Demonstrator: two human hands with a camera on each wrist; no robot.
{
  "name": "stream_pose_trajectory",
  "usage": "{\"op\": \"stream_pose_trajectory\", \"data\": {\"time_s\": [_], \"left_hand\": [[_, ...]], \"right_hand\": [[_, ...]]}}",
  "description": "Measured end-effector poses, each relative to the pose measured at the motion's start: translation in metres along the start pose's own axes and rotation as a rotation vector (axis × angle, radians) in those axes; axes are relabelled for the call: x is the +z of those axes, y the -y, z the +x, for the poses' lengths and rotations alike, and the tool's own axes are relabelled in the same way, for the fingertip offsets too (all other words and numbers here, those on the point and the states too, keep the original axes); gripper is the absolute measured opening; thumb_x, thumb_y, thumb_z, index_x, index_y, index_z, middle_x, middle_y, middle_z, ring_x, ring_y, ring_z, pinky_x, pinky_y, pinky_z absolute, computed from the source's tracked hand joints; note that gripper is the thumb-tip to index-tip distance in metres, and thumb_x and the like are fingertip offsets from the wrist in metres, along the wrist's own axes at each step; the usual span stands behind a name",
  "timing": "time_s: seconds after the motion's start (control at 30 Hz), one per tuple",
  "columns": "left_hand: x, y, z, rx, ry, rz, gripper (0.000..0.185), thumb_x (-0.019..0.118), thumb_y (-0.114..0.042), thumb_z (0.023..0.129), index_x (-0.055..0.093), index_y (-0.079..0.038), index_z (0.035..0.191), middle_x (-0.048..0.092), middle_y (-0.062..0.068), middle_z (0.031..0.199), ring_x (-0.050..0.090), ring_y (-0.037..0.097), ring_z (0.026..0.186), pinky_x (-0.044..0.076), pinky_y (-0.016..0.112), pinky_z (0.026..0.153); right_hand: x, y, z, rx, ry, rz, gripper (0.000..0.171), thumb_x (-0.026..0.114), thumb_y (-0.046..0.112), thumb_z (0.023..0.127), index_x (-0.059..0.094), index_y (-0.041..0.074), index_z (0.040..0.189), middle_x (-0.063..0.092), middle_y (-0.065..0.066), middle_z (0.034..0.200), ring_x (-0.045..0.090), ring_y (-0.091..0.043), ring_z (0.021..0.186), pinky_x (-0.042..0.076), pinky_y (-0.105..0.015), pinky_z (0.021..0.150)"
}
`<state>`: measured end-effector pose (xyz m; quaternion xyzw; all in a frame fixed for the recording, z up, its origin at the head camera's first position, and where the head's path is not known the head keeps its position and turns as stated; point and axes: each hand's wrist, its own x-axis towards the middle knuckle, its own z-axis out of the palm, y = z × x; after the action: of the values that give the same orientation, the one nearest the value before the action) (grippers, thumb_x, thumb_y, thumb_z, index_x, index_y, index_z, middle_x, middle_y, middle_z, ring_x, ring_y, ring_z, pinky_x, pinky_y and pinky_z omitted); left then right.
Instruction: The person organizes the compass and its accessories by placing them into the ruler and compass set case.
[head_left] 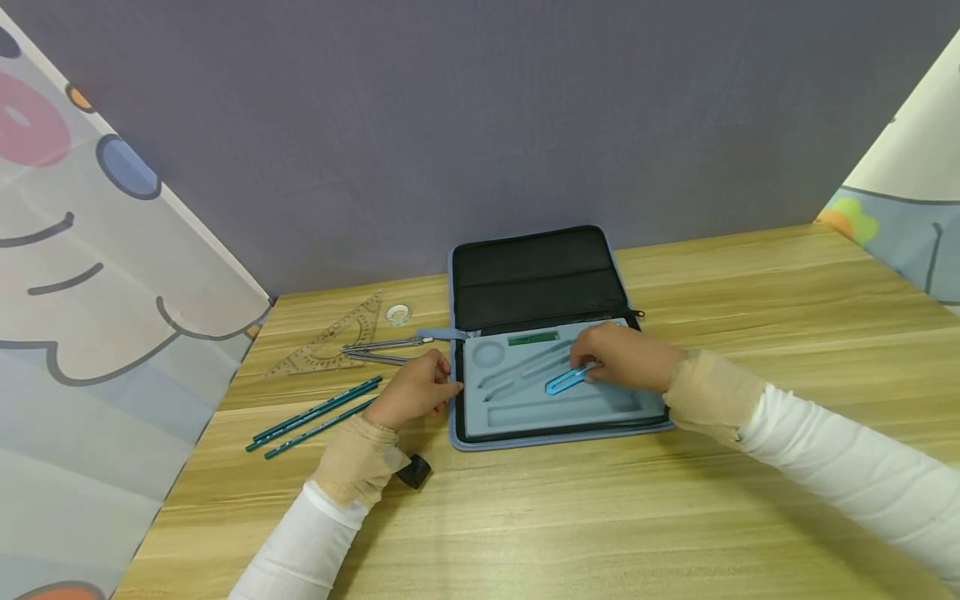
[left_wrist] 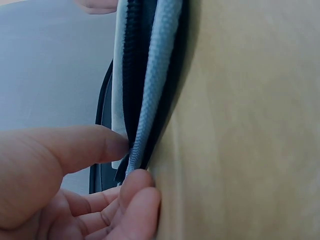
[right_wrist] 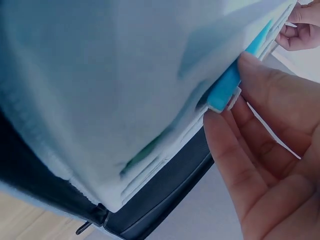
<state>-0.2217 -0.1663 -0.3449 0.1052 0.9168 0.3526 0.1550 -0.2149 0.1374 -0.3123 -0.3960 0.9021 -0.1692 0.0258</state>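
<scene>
Blue plastic drawing tool (head_left: pixel 567 380), flat and slotted, lies slantwise on the grey foam tray (head_left: pixel 570 408) of an open zip case (head_left: pixel 540 275) that sits on the wooden table (head_left: pixel 600 517). The right hand (head_left: pixel 622 357) rests over the middle of the tray with its fingertips on the tool's upper end; in the right wrist view the thumb and a finger (right_wrist: pixel 225 145) close on the blue end (right_wrist: pixel 222 90), pinching it against the foam. Its other end points down and to the left, toward the tray's long bottom slot. The case's black fabric lid stands open behind the tray, leaning toward the grey wall (head_left: pixel 450 125). A small green piece (head_left: pixel 533 338) sits in a recess near the tray's top edge, beside a round recess.

The left hand (head_left: pixel 415 390) is at the case's left edge. In the left wrist view its thumb (left_wrist: pixel 95 145) and a fingertip touch the blue zipper edge (left_wrist: pixel 150 100), fingers loosely bent, gripping lightly at most.

To the left of the case lie metal compasses (head_left: pixel 382 350), a clear set square (head_left: pixel 330 346) and a small roll of tape (head_left: pixel 398 313). Nearer the person, two teal pencils (head_left: pixel 315 417) lie side by side, and a small black object (head_left: pixel 414 472) sits beside the left wrist. Patterned cloth screens stand at both sides of the table.
</scene>
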Motion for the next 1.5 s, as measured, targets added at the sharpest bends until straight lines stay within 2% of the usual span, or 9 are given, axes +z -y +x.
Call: {"op": "stream_pose_trajectory", "data": {"time_s": [0.53, 0.8, 1.0, 1.5], "left_hand": [[0.0002, -0.0002, -0.0004, 0.006, -0.019, 0.033, 0.021, 0.064, -0.011, 0.089, 0.051, 0.000, 0.101, 0.059, 0.008, 0.076, 0.058, 0.015, 0.055, 0.052, 0.028, 0.051], [-0.0001, 0.0004, -0.0008, -0.002, -0.015, 0.013, 0.021, 0.064, -0.011, 0.090, 0.051, 0.000, 0.102, 0.058, 0.009, 0.079, 0.058, 0.016, 0.057, 0.052, 0.029, 0.052], [0.0000, 0.0014, 0.0001, -0.011, -0.014, 0.015, 0.022, 0.064, -0.011, 0.090, 0.051, 0.000, 0.103, 0.058, 0.009, 0.079, 0.058, 0.016, 0.057, 0.052, 0.029, 0.052], [-0.0005, -0.0004, -0.0003, -0.002, -0.009, 0.001, 0.021, 0.064, -0.011, 0.090, 0.051, 0.000, 0.102, 0.058, 0.009, 0.078, 0.058, 0.016, 0.057, 0.052, 0.029, 0.052]], "right_hand": [[0.0045, -0.0033, -0.0009, -0.002, -0.020, 0.025, 0.014, 0.075, -0.003, 0.075, 0.071, 0.006, 0.085, 0.065, 0.000, 0.082, 0.053, -0.007, 0.069, 0.047, -0.025, 0.061], [0.0059, -0.0066, -0.0030, -0.029, -0.063, 0.063, 0.015, 0.070, -0.008, 0.078, 0.071, 0.003, 0.088, 0.067, -0.005, 0.089, 0.062, -0.016, 0.080, 0.052, -0.028, 0.068], [0.0061, -0.0060, -0.0017, -0.019, -0.071, 0.052, 0.018, 0.066, -0.012, 0.079, 0.071, 0.003, 0.087, 0.068, -0.006, 0.091, 0.063, -0.019, 0.084, 0.053, -0.030, 0.069], [0.0092, -0.0049, 0.0016, -0.023, -0.074, -0.009, 0.018, 0.067, -0.011, 0.078, 0.067, 0.007, 0.078, 0.065, -0.001, 0.080, 0.059, -0.013, 0.076, 0.051, -0.030, 0.067]]}}
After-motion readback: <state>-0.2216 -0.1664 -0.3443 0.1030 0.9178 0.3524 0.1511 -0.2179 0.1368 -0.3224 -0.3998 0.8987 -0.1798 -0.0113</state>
